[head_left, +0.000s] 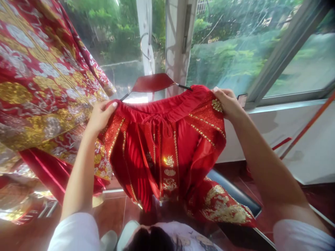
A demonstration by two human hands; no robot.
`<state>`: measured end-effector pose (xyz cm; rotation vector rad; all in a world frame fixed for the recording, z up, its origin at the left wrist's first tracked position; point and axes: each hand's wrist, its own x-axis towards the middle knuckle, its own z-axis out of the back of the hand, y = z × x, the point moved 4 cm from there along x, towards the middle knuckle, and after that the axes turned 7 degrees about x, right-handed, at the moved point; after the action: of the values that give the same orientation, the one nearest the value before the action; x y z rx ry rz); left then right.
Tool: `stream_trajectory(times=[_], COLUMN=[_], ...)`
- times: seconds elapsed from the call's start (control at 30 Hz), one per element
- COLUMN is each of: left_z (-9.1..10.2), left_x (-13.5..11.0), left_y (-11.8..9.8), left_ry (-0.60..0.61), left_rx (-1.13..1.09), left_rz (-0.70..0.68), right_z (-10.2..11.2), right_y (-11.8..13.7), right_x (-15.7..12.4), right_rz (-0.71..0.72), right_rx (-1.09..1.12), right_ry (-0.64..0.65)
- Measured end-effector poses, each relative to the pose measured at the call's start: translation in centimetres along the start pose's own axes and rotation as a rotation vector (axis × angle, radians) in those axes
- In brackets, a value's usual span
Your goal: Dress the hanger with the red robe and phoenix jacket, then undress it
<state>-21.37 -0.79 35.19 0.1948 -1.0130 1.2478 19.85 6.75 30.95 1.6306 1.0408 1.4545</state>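
A red pleated skirt (167, 139) with gold trim and a drawstring bow at its waistband hangs in front of me, stretched wide between both hands. My left hand (101, 116) pinches the waistband at its left end, thumb on top. At the right end, my right hand (227, 103) grips the waistband the same way. A hanger (154, 83) with a dark red middle piece and a metal hook sits behind the waistband; its black-tipped arms reach toward the skirt's two sides. The lower right of the skirt drapes over a dark surface.
On the left hangs a large red, gold and silver patterned garment (52, 76), close to my left arm. Windows (243, 52) with a sill stand ahead. An orange-red pole (311, 122) leans at the right. Below lies a red tiled floor (112, 212).
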Motion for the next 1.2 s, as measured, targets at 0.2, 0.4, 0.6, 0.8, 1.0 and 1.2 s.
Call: stream_trajectory(times=[0.2, 0.4, 0.6, 0.8, 1.0, 1.2], left_z=[-0.6, -0.7, -1.1, -2.0, -1.2, -2.5], left_x=[-2.8, -6.9, -12.3, -11.6, -12.6, -12.1], left_y=[-1.7, -2.8, -1.9, -0.5, -3.6, -1.9], left_ry=[-0.330, -0.434, -0.526, -0.204, -0.203, -0.210], left_rx=[0.392, 0.467, 0.610, 0.640, 0.492, 0.529], left_rz=[0.102, -0.020, 0.094, 0.069, -0.053, 0.010], right_z=[-0.2, 0.4, -2.9, -2.2, -2.8, -7.2], right_y=[0.0, 2.6, -0.2, -5.2, -6.3, -8.2], right_x=[0.2, -5.2, -14.0, -15.0, -15.3, -13.0], right_rz=[-0.031, 0.530, 0.686, 0.582, 0.515, 0.308], right_rx=[-0.144, -0.692, -0.860, -1.052, -0.870, -0.871], right_ry=[-0.073, -0.502, -0.514, -0.501, -0.324, -0.156])
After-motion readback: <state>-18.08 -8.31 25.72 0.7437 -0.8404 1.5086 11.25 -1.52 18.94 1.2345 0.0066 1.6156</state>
